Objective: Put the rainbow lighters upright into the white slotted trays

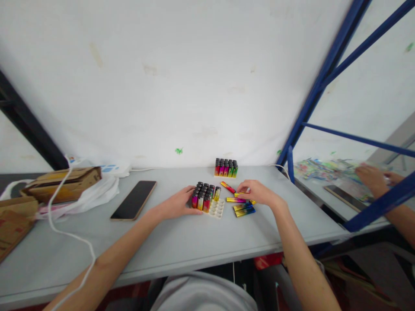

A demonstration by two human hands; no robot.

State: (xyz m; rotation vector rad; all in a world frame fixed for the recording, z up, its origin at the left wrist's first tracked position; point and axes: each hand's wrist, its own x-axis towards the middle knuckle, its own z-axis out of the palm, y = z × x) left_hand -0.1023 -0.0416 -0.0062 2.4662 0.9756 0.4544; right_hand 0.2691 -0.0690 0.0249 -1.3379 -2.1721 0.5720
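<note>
A white tray [218,209] with round holes stands on the table, its left part filled with upright lighters [203,198] in shiny colours with black tops. My left hand [181,203] is wrapped around the left side of the tray, thumb at the front and fingers behind. Empty holes show on the tray's right side. My right hand [256,191] has its fingers pinched on a yellow lighter [239,194] lying right of the tray. Around it lie a red and yellow lighter [228,187], a magenta and yellow lighter [235,200] and blue and gold lighters [244,211].
A full block of lighters [226,167] stands at the back by the wall. To the left lie a phone [134,200], a cardboard box [65,183] and a white cable [69,232]. A blue metal frame [304,116] rises at right; beyond it another person's hand [369,176] works.
</note>
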